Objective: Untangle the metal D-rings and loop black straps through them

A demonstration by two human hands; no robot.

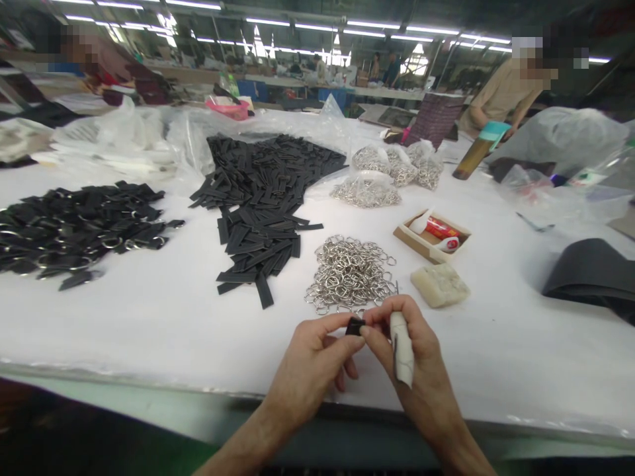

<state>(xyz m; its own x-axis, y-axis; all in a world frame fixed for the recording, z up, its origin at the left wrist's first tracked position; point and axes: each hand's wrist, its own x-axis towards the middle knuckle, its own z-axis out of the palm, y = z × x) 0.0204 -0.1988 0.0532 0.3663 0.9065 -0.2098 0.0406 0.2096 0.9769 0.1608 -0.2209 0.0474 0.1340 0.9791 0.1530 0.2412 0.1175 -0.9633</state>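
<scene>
My left hand (312,360) and my right hand (414,350) meet near the table's front edge, both pinching a small folded black strip (354,325) between thumb and fingers. My right hand also grips a white tube-like tool (401,347) against its palm. Just beyond my hands lies a heap of silver metal rings (347,272). A large pile of loose black strips (262,198) spreads over the middle of the white table (149,317). At the far left lies a pile of black strips fitted with rings (74,228).
A pale block (439,285) and a small tray with glue tubes (432,235) sit right of the rings. Bags of rings (391,172) lie behind. Dark material (592,271) is at the right. Plastic bags and other people stand at the back.
</scene>
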